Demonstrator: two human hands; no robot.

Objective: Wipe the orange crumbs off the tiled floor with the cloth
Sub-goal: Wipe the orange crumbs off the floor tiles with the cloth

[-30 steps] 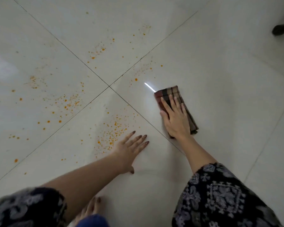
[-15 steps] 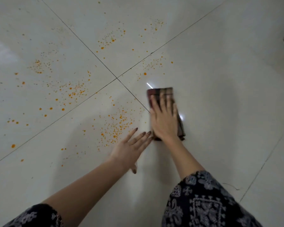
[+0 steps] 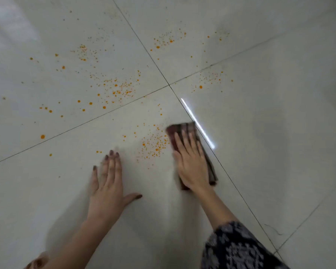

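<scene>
A folded dark checked cloth (image 3: 179, 128) lies flat on the pale tiled floor (image 3: 270, 133), just left of a grout line. My right hand (image 3: 191, 162) presses down on it with straight fingers. A dense patch of orange crumbs (image 3: 154, 144) sits directly left of the cloth, touching its edge. My left hand (image 3: 108, 183) rests flat on the floor, fingers spread, to the left of that patch. More orange crumbs (image 3: 120, 90) are scattered over the tiles farther away and to the left.
Four large glossy tiles meet at a grout cross (image 3: 169, 85) beyond the cloth. A bright light streak (image 3: 198, 123) reflects beside the cloth. The tile to the right carries no crumbs. A thin dark thread (image 3: 273, 229) lies at the lower right.
My right hand has slid the cloth leftward across the grout line up to the dense crumb patch. My left hand has shifted left and turned its fingers forward.
</scene>
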